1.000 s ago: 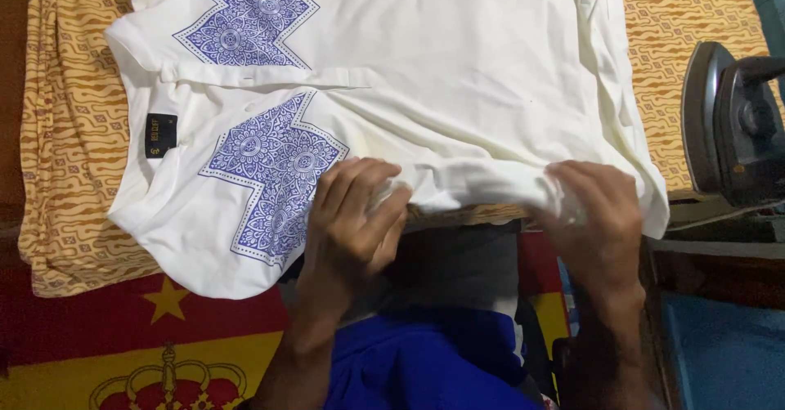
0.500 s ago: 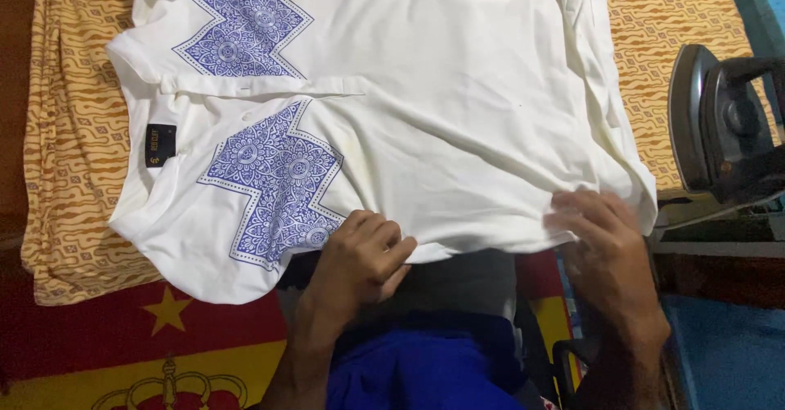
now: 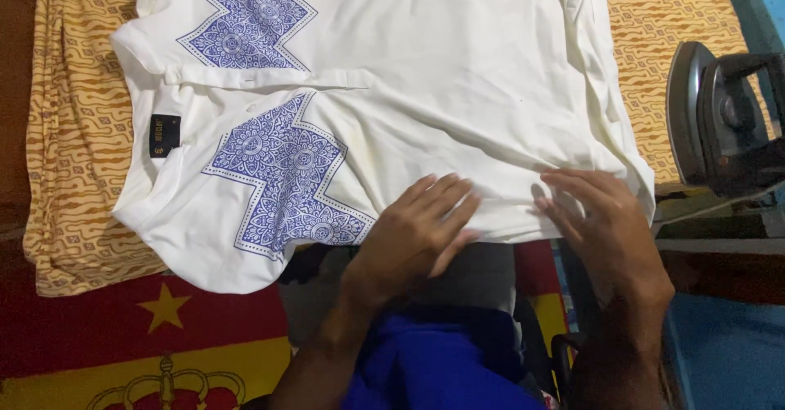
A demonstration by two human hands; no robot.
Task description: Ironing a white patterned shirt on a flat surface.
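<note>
Across the middle of the view lies a padded ironing surface, covered with an orange-and-cream patterned cloth (image 3: 78, 173), and spread flat on it is a cream shirt (image 3: 458, 75) with its collar to the left and blue zigzag prints (image 3: 286, 185) running down the front. A small dark label (image 3: 164, 134) sits inside the neck. Off to the right, an iron (image 3: 719, 120) stands upright on its heel, well clear of the fabric, on a ledge beside the cloth. Down at the near left there is a red and yellow mat (image 3: 139, 336) with a star on it, and blue fabric (image 3: 441, 369) shows at the bottom centre, between the forearms. Now the hands: the left hand (image 3: 417, 234) lies flat and open, fingers spread forward, resting on the near hem of the shirt just right of the lower print. The right hand (image 3: 605, 226) is open too, palm down, fingers reaching left onto the hem near the shirt's right corner. Neither hand is gripping anything. Compare that with half a second back: the left hand was curled into a loose fist at the hem, and it has opened out flat; the right has slid up a little onto the cloth. A second ago both were bunching the edge, and that bunched fold now lies much smoother.
</note>
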